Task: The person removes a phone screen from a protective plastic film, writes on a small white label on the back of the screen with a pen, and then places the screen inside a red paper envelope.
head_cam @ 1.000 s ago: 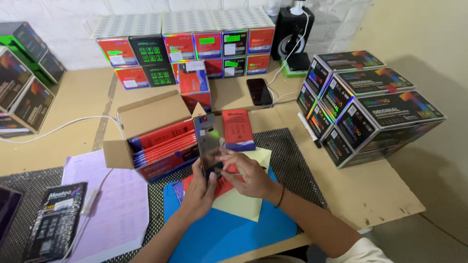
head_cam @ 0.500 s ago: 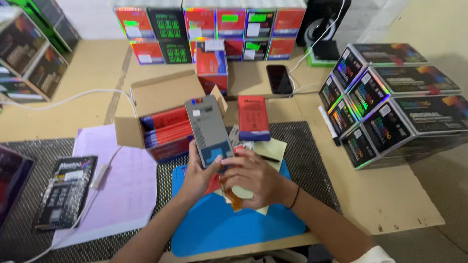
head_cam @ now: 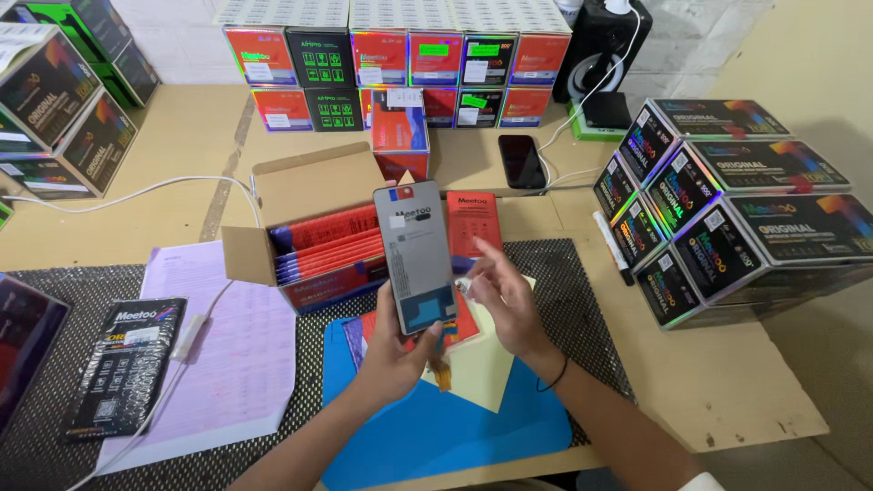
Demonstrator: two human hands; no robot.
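My left hand [head_cam: 393, 350] holds a grey phone screen panel [head_cam: 415, 255] upright by its lower edge, its back side facing me, with an orange flex cable [head_cam: 443, 371] hanging below. My right hand [head_cam: 503, 302] is just right of the panel, fingers apart, a small pale bit between thumb and fingertips near the panel's lower right edge. Under both hands lie a blue mat [head_cam: 436, 427] and a yellow sheet [head_cam: 482, 375]. An open cardboard box [head_cam: 309, 227] of red flat packs stands behind the panel, with a single red pack [head_cam: 474, 220] beside it.
Stacks of shiny boxes [head_cam: 727, 209] stand at the right and along the back wall [head_cam: 400, 64]. A black phone [head_cam: 522, 161] lies charging behind. A pale purple paper [head_cam: 227, 355] and a black flat box [head_cam: 127, 364] lie at the left on black mesh.
The panel has been raised higher and more upright in my left hand. My right hand has come off it and opened to its right.
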